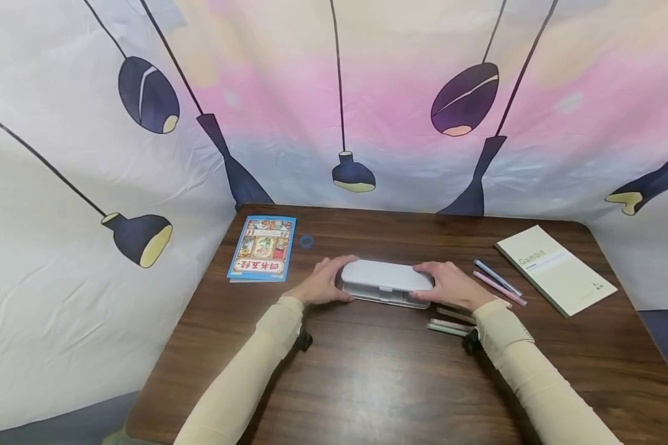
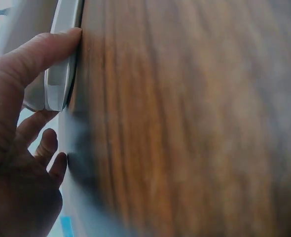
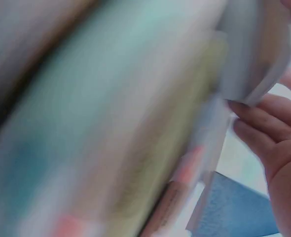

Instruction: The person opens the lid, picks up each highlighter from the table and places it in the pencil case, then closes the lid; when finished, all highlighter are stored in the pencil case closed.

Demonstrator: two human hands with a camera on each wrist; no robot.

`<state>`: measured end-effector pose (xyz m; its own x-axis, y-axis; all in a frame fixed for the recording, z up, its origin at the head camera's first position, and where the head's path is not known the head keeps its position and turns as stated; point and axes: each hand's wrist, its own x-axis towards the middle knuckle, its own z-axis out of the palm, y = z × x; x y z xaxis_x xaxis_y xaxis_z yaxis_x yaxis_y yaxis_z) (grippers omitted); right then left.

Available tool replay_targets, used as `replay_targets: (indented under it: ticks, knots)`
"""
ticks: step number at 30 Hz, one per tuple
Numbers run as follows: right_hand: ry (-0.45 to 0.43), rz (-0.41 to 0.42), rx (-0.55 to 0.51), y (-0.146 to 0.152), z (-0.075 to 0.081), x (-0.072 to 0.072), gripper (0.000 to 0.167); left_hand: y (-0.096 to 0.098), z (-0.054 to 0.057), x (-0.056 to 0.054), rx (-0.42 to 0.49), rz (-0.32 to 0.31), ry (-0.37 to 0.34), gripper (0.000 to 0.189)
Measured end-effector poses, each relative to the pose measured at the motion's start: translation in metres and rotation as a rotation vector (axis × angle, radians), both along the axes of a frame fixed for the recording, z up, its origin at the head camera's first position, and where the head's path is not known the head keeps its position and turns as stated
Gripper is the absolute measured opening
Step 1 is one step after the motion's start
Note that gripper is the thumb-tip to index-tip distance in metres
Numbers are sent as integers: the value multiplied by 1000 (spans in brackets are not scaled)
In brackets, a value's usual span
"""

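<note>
Gripping the white case (image 1: 386, 277) between them, left hand (image 1: 324, 284) and right hand (image 1: 454, 285) sit well inside table edges (image 1: 389, 216).

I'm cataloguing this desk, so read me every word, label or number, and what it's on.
"Gambit": cream notebook; its smaller print is too small to read.
"四书五经", as best I can tell: blue-edged booklet.
Pen, right wrist view: lettering too blurred to read.
</note>
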<state>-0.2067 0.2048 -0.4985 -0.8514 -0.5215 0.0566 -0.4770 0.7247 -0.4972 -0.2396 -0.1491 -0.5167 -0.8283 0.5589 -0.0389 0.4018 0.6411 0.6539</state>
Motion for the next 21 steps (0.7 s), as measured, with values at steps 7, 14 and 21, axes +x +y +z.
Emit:
replay_targets:
  ticks: [7,14,21]
  knots:
    - [-134,-70,-49,5,12,-3,78,1,6,-5,-38,14,-7,99]
    - [-156,-182,-152,6,8,-11,63,0,4,-1,0,71,-51,129]
    - [-49,-336,-294,6,12,-25,52,2,0,-1,54,58,-35,151]
